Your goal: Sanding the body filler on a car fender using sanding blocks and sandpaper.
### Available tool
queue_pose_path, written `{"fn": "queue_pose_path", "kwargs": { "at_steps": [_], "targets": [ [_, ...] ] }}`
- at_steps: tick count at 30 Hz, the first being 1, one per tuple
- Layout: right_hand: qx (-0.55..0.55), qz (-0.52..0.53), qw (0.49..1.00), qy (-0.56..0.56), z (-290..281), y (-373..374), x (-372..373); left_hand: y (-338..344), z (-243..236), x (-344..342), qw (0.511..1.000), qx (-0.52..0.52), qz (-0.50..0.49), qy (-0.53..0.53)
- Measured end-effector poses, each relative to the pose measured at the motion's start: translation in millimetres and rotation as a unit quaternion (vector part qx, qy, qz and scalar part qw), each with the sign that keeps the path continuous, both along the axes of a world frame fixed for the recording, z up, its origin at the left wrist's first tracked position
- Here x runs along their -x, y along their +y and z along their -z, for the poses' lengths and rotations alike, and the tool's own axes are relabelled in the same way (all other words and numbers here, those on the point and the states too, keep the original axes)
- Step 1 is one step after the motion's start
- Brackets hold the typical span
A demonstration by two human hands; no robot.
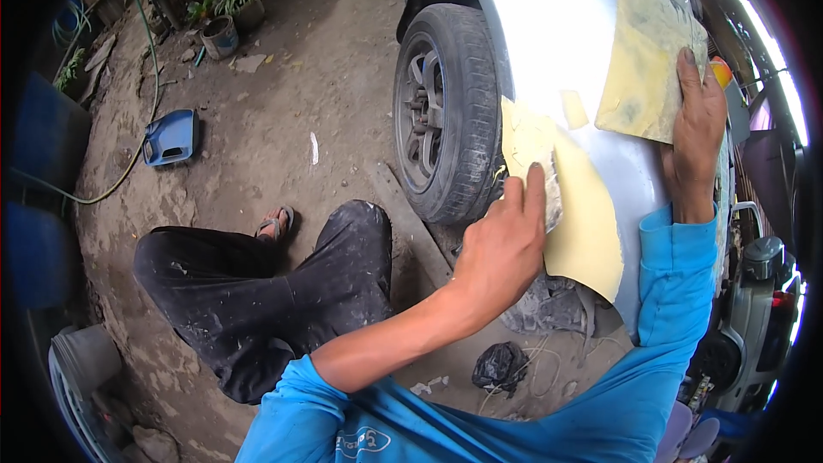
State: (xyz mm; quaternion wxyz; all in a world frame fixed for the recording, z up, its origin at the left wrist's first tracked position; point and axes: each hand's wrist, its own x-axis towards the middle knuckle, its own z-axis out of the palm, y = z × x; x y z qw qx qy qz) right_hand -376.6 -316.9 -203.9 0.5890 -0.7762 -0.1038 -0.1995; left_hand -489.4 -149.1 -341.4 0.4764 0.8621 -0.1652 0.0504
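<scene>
My left hand (506, 236) is closed on a putty spreader (554, 197), a flat, crusted, pale piece mostly covered by my fingers. It presses against the silver car panel (557, 26) beside the wheel, over a broad patch of pale yellow putty (587, 227). The putty above the spreader looks fresh and uneven; lower down it is smoother. My right hand (699, 124) grips the lower right edge of a putty-smeared board (643, 60), thumb on its face and most other fingers hidden behind. The board is held up in front of the car, right of the putty patch.
The car's wheel (446, 111) stands left of my left hand, with a plank (413, 223) on the dirt floor beside it. A black bundle (500, 367) and thin cord lie below the panel. A blue plastic piece (171, 137), hose and potted plants are farther left.
</scene>
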Motion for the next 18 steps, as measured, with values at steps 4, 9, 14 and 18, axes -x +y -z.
{"fn": "queue_pose_path", "kwargs": {
  "at_steps": [4, 9, 14, 18],
  "targets": [
    [0.016, 0.008, 1.000, -0.008, -0.9, 4.4, 2.3, 2.7, 9.5, 0.9, 0.999, 0.019, -0.039, -0.006],
    [0.021, 0.013, 1.000, -0.003, -1.1, 2.9, 1.4, -18.1, 18.3, 7.8, 0.998, -0.037, -0.036, -0.021],
    [0.022, 0.010, 1.000, -0.005, -3.1, -2.4, 3.0, -2.1, 16.4, 18.3, 0.999, 0.032, -0.027, -0.005],
    [0.007, 0.006, 1.000, -0.004, -0.3, 0.9, 0.5, -27.5, 37.2, 7.8, 0.990, -0.058, -0.099, -0.082]
  ]
}}
